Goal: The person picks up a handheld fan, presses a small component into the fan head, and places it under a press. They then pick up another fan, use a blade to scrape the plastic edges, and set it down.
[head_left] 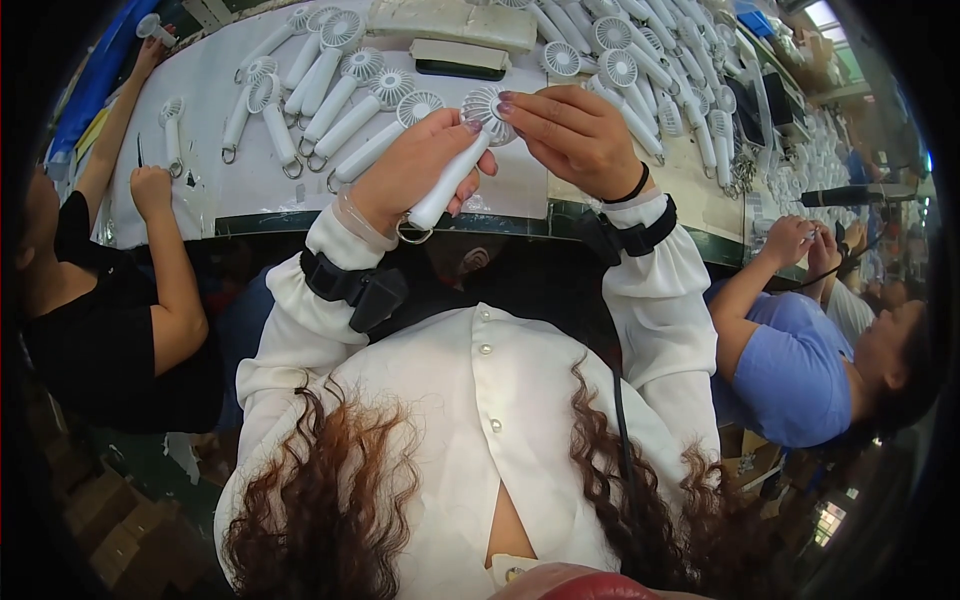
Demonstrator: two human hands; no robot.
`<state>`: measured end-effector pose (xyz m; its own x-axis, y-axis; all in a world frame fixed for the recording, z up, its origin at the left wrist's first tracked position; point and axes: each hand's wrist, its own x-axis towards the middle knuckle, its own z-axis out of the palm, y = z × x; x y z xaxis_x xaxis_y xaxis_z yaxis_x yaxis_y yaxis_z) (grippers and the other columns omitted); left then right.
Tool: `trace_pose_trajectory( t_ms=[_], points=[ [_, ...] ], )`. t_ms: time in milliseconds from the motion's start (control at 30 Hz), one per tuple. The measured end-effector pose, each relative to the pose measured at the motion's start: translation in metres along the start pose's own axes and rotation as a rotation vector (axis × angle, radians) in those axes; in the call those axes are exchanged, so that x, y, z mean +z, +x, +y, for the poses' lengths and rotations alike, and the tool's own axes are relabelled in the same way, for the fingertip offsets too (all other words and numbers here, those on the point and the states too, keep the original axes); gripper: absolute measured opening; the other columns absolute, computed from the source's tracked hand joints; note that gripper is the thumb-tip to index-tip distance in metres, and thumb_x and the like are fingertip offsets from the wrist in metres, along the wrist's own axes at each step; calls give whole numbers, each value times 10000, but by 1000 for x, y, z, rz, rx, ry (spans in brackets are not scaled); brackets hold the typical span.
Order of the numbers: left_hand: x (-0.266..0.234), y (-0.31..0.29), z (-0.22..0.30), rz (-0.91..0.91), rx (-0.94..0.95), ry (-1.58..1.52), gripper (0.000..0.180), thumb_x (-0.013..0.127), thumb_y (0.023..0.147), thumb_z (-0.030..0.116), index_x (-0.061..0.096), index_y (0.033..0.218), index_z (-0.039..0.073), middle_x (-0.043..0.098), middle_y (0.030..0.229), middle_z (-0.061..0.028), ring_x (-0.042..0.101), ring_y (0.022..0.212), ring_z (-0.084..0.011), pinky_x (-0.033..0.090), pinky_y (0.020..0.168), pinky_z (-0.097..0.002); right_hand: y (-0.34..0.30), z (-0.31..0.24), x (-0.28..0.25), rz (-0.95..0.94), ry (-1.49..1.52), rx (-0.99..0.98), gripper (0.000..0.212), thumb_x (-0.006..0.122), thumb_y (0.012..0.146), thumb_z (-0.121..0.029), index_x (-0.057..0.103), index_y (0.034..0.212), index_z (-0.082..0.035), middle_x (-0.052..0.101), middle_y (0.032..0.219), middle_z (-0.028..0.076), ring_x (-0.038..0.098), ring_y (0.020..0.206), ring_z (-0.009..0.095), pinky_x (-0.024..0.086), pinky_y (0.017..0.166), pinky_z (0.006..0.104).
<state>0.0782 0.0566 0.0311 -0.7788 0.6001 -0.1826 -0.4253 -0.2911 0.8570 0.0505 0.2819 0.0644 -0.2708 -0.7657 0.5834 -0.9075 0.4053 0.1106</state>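
A white handheld fan [452, 185] is tilted above the table's near edge, its round grille head pointing away and a metal ring hanging from its lower end. My left hand [408, 172] is closed around the handle, thumb up near the head. The fingers of my right hand [582, 140] are pinched together at the right rim of the grille; whether they hold some small part there is hidden. Just left of my left hand lies another white fan [368, 150], part of a loose row of several similar fans [335, 105].
Many more white fans [640, 70] are heaped at the far right. A pale block [455, 22] and a dark-based white block [460, 58] lie ahead. Co-workers sit on both sides: a dark sleeve [75, 220] at left, a blue shirt [800, 370] at right. The table's dark edge [280, 222] runs before me.
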Motion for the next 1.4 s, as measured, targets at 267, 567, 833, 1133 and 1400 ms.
trace_pose_trajectory(
  t_ms=[267, 567, 833, 1133, 1400],
  points=[
    [-5, -1, -5, -22, 19, 27, 195, 362, 1027, 215, 420, 1097, 43, 598, 842, -98, 508, 503, -85, 445, 393, -208, 0, -3, -5, -44, 14, -6, 462, 666, 688, 36, 673, 1132, -92, 665, 1140, 57, 637, 913, 231, 549, 778, 299],
    [-8, -1, -7, -65, 74, 9, 205, 359, 1029, 221, 425, 1113, 46, 591, 849, -90, 503, 501, -80, 441, 401, -199, -4, -12, 3, 21, -8, 69, 485, 631, 675, 58, 670, 1135, -88, 657, 1161, 59, 629, 943, 242, 547, 788, 308],
    [-8, -3, -10, -26, 42, 11, 212, 358, 1028, 221, 426, 1119, 41, 584, 844, -83, 498, 501, -83, 436, 395, -206, -5, -17, 7, 4, -11, 111, 502, 637, 677, 59, 660, 1156, -89, 644, 1187, 61, 615, 969, 246, 537, 817, 317],
    [-7, -8, -10, -28, -8, -45, 192, 365, 1022, 211, 424, 1090, 41, 573, 827, -77, 482, 487, -86, 424, 385, -209, -7, -2, 7, -38, 5, -32, 498, 646, 707, -13, 629, 1198, -92, 630, 1200, 43, 616, 974, 231, 536, 815, 302],
    [-10, -5, -14, -31, -17, -31, 236, 428, 1002, 264, 432, 1053, 33, 585, 762, -94, 527, 487, -130, 440, 394, -251, -6, -5, 4, -93, 28, -53, 510, 638, 719, 25, 624, 1216, -90, 624, 1225, 67, 605, 999, 245, 520, 857, 322]
  ],
)
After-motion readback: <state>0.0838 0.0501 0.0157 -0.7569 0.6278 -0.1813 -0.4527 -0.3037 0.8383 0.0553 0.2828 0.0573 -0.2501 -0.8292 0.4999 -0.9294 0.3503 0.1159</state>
